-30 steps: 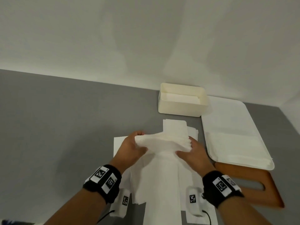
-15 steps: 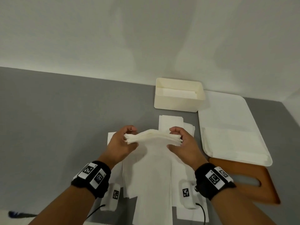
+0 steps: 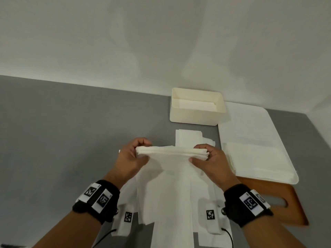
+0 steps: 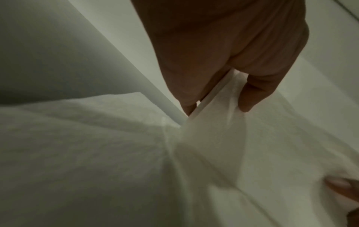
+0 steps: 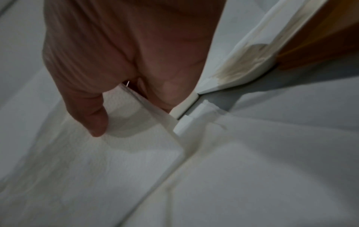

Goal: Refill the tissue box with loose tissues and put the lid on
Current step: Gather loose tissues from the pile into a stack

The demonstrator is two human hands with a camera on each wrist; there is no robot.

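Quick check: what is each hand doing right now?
Left hand: grips the left end of the tissue stack.
Right hand: grips the stack's right end.

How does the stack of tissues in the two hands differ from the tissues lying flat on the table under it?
The held stack is lifted off the table, pinched at its ends by the left hand and right hand; the flat tissues rest on the gray table, untouched. The held stack is folded thick and compact; the flat tissues are spread wide and overlapping. Both are white, and neither is in the tissue box yet.
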